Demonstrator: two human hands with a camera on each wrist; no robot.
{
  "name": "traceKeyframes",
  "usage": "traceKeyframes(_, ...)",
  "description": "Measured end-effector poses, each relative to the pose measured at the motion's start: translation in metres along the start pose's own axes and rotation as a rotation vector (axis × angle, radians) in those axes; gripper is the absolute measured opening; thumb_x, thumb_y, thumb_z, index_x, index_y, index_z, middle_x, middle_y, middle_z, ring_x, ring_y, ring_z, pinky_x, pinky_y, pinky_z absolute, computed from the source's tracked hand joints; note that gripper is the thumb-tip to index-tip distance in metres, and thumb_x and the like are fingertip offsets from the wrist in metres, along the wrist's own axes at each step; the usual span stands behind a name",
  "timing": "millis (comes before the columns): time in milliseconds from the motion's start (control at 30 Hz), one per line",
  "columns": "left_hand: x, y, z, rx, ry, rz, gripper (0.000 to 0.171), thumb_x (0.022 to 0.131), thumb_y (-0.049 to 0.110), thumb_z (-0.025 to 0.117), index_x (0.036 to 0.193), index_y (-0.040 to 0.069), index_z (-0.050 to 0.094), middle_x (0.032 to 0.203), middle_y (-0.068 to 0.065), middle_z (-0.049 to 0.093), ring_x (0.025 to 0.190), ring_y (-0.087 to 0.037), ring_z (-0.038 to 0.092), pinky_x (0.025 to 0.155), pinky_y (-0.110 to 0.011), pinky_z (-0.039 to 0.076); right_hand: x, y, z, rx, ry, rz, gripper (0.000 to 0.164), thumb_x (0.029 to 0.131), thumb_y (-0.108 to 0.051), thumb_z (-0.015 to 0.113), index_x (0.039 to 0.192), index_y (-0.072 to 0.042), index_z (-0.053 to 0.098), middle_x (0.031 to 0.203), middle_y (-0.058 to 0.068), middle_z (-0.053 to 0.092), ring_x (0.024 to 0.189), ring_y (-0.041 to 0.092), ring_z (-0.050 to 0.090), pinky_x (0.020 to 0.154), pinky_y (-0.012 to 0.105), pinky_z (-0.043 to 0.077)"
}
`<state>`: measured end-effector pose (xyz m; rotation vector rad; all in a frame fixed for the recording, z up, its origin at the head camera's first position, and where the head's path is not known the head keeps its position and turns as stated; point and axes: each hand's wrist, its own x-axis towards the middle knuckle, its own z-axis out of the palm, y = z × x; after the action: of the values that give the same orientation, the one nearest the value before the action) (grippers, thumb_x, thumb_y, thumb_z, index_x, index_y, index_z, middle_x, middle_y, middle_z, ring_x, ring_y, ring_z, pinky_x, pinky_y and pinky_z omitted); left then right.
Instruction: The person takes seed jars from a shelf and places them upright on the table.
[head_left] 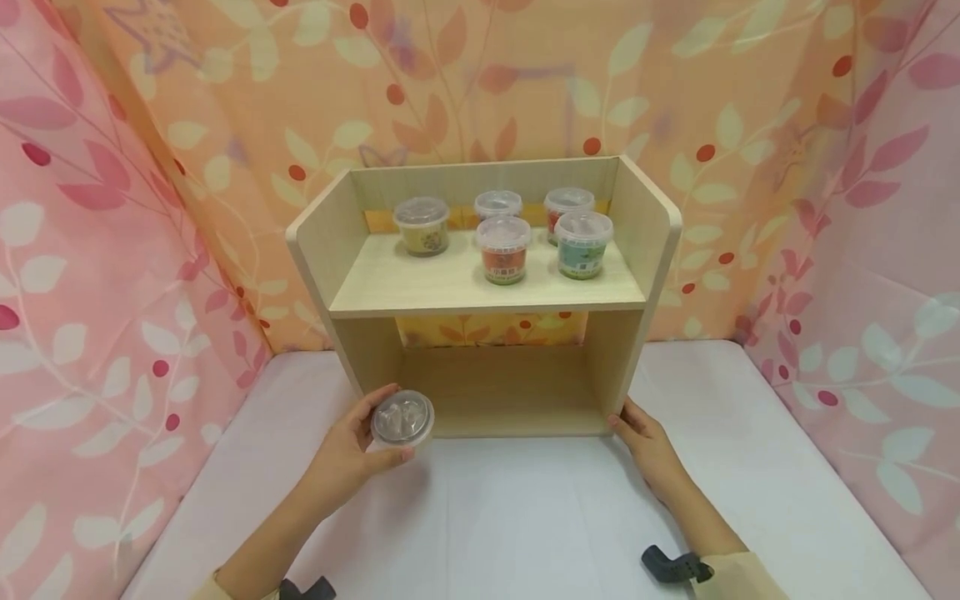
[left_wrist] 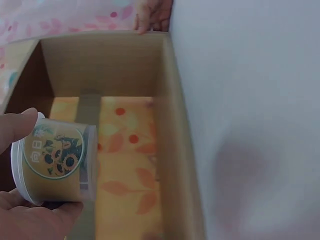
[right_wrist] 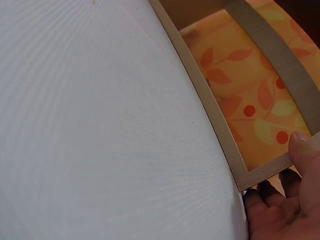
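Observation:
My left hand (head_left: 347,457) grips a small plastic cup (head_left: 403,418) with a clear lid, in front of the lower left of the wooden shelf (head_left: 420,283). In the left wrist view the cup has a yellow label (left_wrist: 60,155) with sunflowers, and thumb and fingers lie on opposite sides of it. My right hand (head_left: 649,450) holds the shelf's right side panel near its bottom front corner. The right wrist view has the thumb (right_wrist: 299,145) on the panel's edge and the fingers along its outer side.
On the upper board stand several similar lidded cups: a yellow one (head_left: 422,227) at left, a red one (head_left: 503,252) mid-front, a teal one (head_left: 583,246) front right, others behind. A white cloth (head_left: 510,517) covers the table. Patterned fabric (head_left: 480,83) hangs behind and at both sides.

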<state>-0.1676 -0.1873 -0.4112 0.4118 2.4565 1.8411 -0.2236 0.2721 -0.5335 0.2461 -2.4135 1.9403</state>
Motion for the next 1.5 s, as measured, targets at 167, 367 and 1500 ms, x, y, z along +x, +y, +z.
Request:
traceKeyframes(167,0.003,-0.026,0.008,-0.013,0.019,-0.079,0.096,0.075,0.009,0.092,0.155,0.009,0.04,0.159,-0.014,0.041,0.151,-0.031,0.033,0.119,-0.035,0.029,0.001,0.0,0.0,0.005,0.003,0.003,0.065,0.106,-0.028,0.058,0.16,-0.004,0.03,0.164,0.021,0.03,0.153,0.037,0.025,0.1,0.004,0.035)
traceKeyframes(367,0.007,-0.044,0.016,-0.005,0.033,-0.139,0.098,0.072,0.01,0.093,0.154,0.009,0.04,0.159,-0.015,0.041,0.152,-0.032,0.032,0.121,-0.041,0.027,0.001,0.0,0.0,0.017,-0.004,-0.001,0.065,0.106,-0.026,0.058,0.16,-0.005,0.03,0.164,0.021,0.031,0.152,0.037,0.026,0.1,0.004,0.036)
traceKeyframes(1500,0.022,-0.079,0.038,0.206,0.04,-0.167,0.097,0.068,0.011,0.096,0.149,-0.001,0.044,0.148,-0.019,0.053,0.139,-0.04,0.048,0.116,-0.057,0.038,0.0,0.002,0.001,-0.002,0.019,-0.002,0.063,0.106,-0.024,0.057,0.16,-0.006,0.031,0.163,0.019,0.033,0.153,0.036,0.027,0.101,0.004,0.035)
